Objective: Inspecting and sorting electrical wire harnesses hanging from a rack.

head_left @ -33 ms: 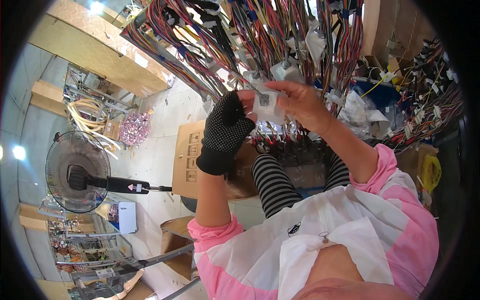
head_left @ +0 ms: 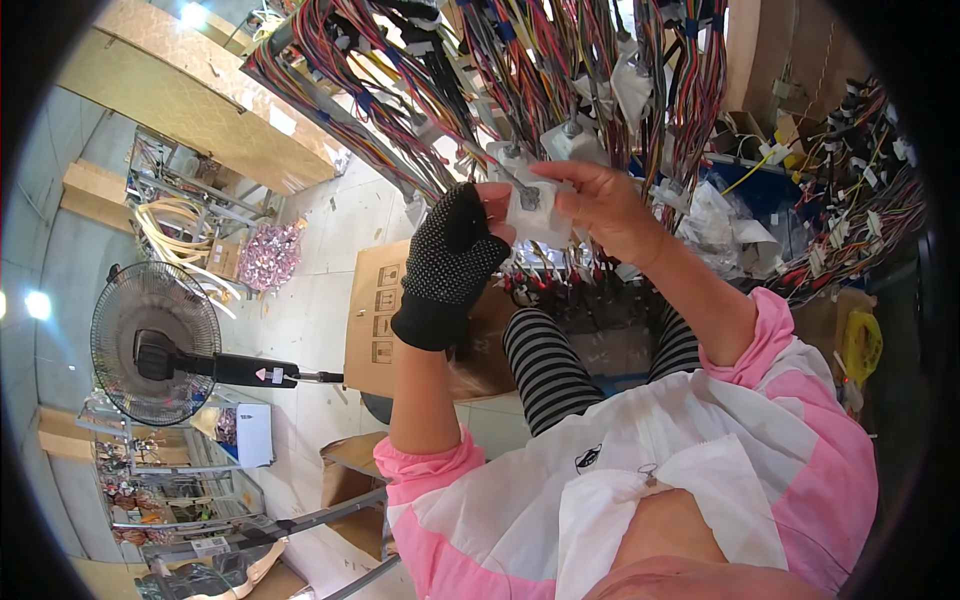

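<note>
My left hand [head_left: 455, 255] wears a black dotted glove with bare fingertips. My right hand [head_left: 600, 205] is bare. Both are raised in front of me and pinch a small white plastic pouch [head_left: 532, 212] from either side; a small grey part shows at the pouch's top. Just behind the pouch hang thick bundles of coloured wires [head_left: 520, 70], with more white pouches tied among them. My knees in striped trousers [head_left: 545, 365] are below the hands.
A brown cardboard box [head_left: 375, 310] lies on the floor under my left arm. A standing fan [head_left: 155, 340] is at the left. More wire bundles with white connectors [head_left: 850, 210] hang at the right, above a yellow roll [head_left: 862, 345].
</note>
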Demonstrator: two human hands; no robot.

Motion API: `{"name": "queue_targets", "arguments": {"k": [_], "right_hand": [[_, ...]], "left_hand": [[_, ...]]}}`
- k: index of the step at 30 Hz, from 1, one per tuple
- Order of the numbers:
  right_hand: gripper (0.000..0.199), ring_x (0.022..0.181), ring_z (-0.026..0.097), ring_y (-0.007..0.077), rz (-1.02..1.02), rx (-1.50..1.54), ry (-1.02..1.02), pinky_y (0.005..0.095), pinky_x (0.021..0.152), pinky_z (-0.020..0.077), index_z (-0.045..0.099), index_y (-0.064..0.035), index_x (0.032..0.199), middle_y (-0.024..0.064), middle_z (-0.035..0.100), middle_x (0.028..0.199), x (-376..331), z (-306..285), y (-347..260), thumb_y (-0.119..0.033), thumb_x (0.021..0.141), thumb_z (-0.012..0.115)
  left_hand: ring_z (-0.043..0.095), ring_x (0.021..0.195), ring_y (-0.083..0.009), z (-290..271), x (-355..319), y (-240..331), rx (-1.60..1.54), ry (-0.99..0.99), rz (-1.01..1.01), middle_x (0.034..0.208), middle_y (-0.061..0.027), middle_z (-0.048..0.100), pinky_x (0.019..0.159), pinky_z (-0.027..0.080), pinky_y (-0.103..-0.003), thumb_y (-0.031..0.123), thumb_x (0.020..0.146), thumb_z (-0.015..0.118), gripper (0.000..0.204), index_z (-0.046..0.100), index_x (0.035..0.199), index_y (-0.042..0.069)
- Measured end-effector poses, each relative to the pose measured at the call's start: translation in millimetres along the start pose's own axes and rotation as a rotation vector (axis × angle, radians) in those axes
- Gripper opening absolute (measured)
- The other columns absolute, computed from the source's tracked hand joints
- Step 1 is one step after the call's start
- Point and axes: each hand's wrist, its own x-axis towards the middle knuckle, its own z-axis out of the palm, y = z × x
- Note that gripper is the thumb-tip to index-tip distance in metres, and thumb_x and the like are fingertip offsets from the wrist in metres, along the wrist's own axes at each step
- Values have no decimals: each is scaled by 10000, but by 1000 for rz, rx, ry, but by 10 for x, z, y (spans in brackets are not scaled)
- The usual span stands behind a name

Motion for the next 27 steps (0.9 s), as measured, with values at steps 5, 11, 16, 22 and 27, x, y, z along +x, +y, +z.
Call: {"name": "queue_targets", "arguments": {"k": [5, 11, 16, 22, 27], "right_hand": [[414, 968, 566, 120, 0, -15, -36, 261, 873, 446, 525, 0, 1225, 77, 598, 1109, 9, -5, -68, -150, 854, 632], [439, 995, 569, 137, -39, -110, -50, 279, 891, 446, 528, -4, 1218, 78, 594, 1131, 9, -44, -107, -148, 825, 663], [414, 980, 570, 122, -21, -268, -62, 275, 880, 451, 535, 1, 1210, 77, 602, 1116, 20, -61, -181, -93, 823, 648], [398, 969, 572, 114, 24, -239, -89, 271, 868, 454, 531, -3, 1218, 66, 604, 1113, 31, -69, -174, -81, 838, 622], [428, 993, 566, 122, 51, -114, -81, 274, 891, 437, 533, -3, 1215, 68, 592, 1138, 28, -123, -131, -164, 836, 650]], "left_hand": [[557, 900, -112, 23, -5, 128, 60, 3, -48, 964, -47, 611, 812, 445, -244, 52, 812, 638, 297, 580, 1100, 8], [573, 752, -99, -12, 66, 94, 181, 61, -140, 829, -51, 649, 709, 468, -246, 87, 787, 662, 174, 647, 933, -6], [577, 700, -127, -12, 96, 7, 370, 83, -48, 763, -66, 637, 667, 466, -259, 141, 770, 665, 164, 648, 880, 21], [567, 708, -112, 51, 82, 75, 838, 151, 230, 768, -49, 619, 695, 458, -244, 90, 811, 616, 94, 638, 843, 4], [564, 757, -100, -36, 104, -53, 395, 189, 27, 803, -36, 629, 732, 449, -234, 115, 847, 607, 132, 646, 894, -2]]}}
